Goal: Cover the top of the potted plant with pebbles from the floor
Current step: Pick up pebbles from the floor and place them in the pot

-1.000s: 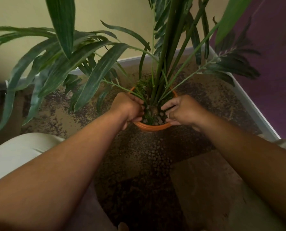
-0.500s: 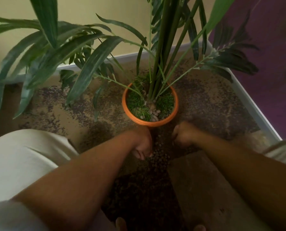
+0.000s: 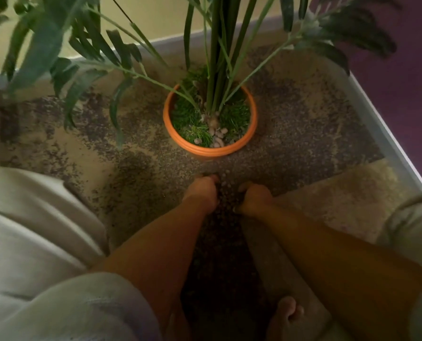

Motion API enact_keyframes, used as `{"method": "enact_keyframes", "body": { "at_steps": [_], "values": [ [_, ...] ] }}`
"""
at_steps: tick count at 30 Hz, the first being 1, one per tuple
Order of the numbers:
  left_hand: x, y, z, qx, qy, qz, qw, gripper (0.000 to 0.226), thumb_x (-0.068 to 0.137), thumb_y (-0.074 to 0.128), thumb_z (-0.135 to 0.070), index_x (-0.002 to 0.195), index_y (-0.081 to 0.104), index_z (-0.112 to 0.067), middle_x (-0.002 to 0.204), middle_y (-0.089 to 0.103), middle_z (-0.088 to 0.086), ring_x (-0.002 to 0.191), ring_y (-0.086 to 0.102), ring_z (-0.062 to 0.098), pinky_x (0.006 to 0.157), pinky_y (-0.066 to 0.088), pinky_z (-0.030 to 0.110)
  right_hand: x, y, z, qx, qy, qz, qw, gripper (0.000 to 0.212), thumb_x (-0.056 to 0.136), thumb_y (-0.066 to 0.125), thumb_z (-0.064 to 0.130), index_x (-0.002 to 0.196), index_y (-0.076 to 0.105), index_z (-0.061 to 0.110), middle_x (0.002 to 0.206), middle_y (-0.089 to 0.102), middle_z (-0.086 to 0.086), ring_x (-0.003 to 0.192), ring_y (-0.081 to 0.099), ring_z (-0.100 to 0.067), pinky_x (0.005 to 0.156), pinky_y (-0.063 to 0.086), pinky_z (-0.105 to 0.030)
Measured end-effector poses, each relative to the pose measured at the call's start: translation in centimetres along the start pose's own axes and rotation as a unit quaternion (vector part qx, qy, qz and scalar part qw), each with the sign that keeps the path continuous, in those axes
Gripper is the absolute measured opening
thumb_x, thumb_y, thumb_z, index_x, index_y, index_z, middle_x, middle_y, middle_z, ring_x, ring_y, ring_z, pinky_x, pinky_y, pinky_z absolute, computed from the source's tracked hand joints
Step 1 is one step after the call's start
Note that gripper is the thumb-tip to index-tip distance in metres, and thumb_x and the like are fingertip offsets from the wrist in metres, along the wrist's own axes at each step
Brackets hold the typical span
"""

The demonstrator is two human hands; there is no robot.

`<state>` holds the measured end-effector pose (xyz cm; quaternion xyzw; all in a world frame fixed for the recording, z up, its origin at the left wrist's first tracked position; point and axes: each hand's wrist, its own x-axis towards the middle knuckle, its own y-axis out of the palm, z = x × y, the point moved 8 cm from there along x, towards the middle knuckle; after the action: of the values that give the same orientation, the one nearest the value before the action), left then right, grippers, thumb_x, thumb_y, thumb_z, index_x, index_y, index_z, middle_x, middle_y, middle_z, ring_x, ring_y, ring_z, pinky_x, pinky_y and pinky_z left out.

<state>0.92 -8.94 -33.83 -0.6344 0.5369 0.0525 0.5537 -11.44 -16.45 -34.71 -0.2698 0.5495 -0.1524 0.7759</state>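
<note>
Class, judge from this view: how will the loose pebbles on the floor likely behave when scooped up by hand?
The pebbles look small, rounded and separate, so some will probably roll or slip out between the fingers. Both the left hand and right hand are gathering them, suggesting a cupped scoop works better. Each seems light.

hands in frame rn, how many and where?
2. Left hand and right hand are both down on the floor, at the pebbles just in front of the pot, left and right of the pile. Fingers curled; contents hidden.
</note>
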Motion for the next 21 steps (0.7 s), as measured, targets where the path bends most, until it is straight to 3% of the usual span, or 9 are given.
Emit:
{"method": "enact_keyframes", "body": {
  "at_steps": [6, 12, 21],
  "values": [
    [0.0, -0.4, -0.3, -0.021, -0.008, -0.024, 0.999, 0.029, 0.087, 0.060, -0.016, 0.116, 0.063, -0.016, 0.125, 0.061, 0.014, 0.113, 0.060, 0.033, 0.098, 0.049, 0.040, 0.1, 0.5, 1.1, -0.006, -0.043, -0.017, 0.999, 0.055, 0.080, 0.078, 0.025, 0.131, 0.058, 0.016, 0.138, 0.054, -0.014, 0.128, 0.053, -0.031, 0.107, 0.046, -0.039],
    [0.4, -0.1, -0.5, -0.007, -0.018, -0.016, 1.000, 0.032, 0.090, 0.052, -0.011, 0.120, 0.062, -0.017, 0.125, 0.061, 0.013, 0.114, 0.060, 0.033, 0.098, 0.050, 0.042, 0.3, 0.3, 1.9, 0.035, -0.058, -0.032, 0.997, 0.055, 0.080, 0.076, 0.025, 0.132, 0.058, 0.023, 0.135, 0.058, -0.013, 0.122, 0.058, -0.031, 0.103, 0.049, -0.039],
    [0.8, -0.1, -0.2, -0.027, -0.033, -0.012, 0.999, 0.026, 0.089, 0.055, -0.006, 0.108, 0.070, -0.012, 0.115, 0.066, 0.014, 0.108, 0.063, 0.033, 0.095, 0.052, 0.043, 0.3, -0.3, 2.2, 0.004, -0.053, -0.057, 0.997, 0.023, 0.087, 0.068, 0.018, 0.109, 0.075, 0.016, 0.122, 0.069, -0.010, 0.115, 0.064, -0.030, 0.101, 0.051, -0.039]
  ]
}}
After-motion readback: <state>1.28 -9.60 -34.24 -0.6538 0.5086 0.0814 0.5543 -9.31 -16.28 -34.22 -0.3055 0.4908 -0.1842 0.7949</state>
